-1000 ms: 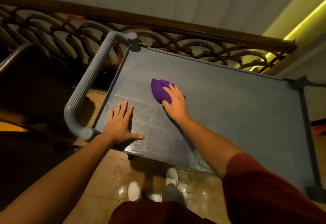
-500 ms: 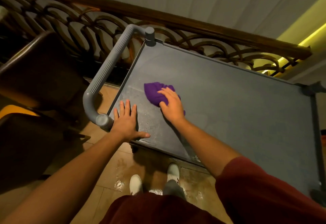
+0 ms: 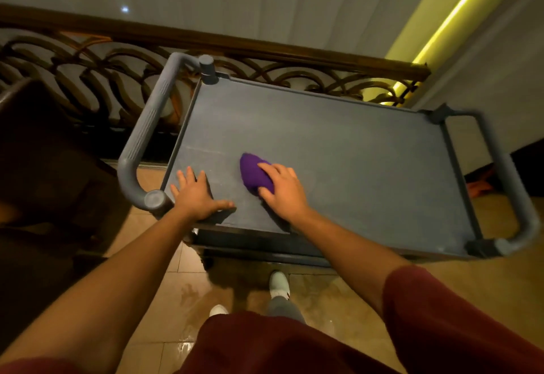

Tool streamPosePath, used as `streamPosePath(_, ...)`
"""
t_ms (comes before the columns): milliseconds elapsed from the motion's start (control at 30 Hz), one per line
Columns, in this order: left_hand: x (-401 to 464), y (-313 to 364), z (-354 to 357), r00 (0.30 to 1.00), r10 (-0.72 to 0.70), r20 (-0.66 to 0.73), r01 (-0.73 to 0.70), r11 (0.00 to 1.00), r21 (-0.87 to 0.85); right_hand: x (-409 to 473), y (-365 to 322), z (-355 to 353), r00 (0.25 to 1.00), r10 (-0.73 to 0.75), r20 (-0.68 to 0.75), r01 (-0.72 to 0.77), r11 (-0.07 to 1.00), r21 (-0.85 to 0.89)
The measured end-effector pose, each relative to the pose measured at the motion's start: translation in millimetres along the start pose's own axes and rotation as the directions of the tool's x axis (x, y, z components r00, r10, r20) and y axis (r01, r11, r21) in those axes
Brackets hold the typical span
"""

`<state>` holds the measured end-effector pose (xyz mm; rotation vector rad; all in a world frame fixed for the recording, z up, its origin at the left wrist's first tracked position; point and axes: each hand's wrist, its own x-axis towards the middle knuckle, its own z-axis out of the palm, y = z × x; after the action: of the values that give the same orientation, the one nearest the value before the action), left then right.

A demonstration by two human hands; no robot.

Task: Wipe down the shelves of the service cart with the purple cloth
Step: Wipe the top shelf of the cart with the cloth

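The grey service cart's top shelf [image 3: 353, 161] fills the middle of the head view. A bunched purple cloth [image 3: 251, 171] lies on its near left part. My right hand [image 3: 284, 189] presses down on the cloth, fingers spread over its right side. My left hand [image 3: 197, 194] rests flat on the shelf's near left corner, fingers apart, thumb along the front edge, holding nothing. Lower shelves are hidden under the top one.
Grey push handles stand at both ends of the cart: left handle [image 3: 147, 138], right handle [image 3: 512, 185]. A wrought-iron railing with a wooden rail [image 3: 265, 49] runs behind. A dark chair [image 3: 44, 167] sits at left. My feet stand on wet-looking floor tiles [image 3: 188, 291].
The view has pulled back, showing the whole cart. My right hand has slid the cloth nearer the front edge. My left hand stays flat at the near left corner.
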<state>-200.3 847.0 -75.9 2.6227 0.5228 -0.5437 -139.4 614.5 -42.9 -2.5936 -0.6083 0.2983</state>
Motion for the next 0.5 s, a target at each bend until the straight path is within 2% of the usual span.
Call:
streamPosePath(67, -1, -4, 6, 0.999, 0.021, 0.048, -0.025, 0.997, 0.074, -9, -23, 21, 1.000, 0.012, -0.027, -0.013, 0.999, -0.051)
streamPosePath(167, -4, -9, 15, 0.997, 0.014, 0.076, -0.029, 0.981, 0.193, -16, -40, 45, 0.999, 0.011, 0.034, -0.002, 0.965, -0.264)
streamPosePath(267, -3, -2, 12, 0.991, -0.018, 0.130, -0.013, 0.971, 0.238, -19, -6, 27, 0.998, -0.012, 0.059, 0.031, 0.942, -0.334)
streamPosePath(367, -1, 2, 9, 0.988, -0.049, 0.145, 0.003, 0.953, 0.302, -55, 67, -9, 0.985, 0.169, -0.042, -0.171, 0.891, -0.420)
streamPosePath(500, -4, 16, 8, 0.978, -0.116, 0.176, 0.049, 0.937, 0.346, -111, 158, -58, 0.875, 0.445, -0.193, -0.480, 0.737, -0.475)
